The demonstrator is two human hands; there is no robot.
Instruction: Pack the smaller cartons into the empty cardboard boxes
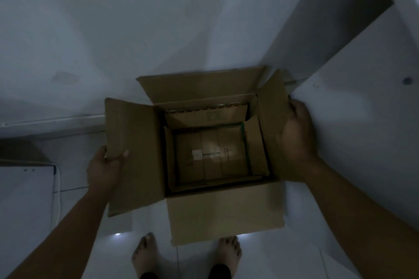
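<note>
L hand (103,171) + R hand (295,140) on box (224,213)

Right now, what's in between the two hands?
In the head view, the open cardboard box sits between the left hand and right hand, smaller cartons inside.

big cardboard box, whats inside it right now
Inside the big cardboard box sits a smaller carton, its own flaps open, taped packs showing at its bottom. Whatever lies under or beside that carton is covered.
</note>
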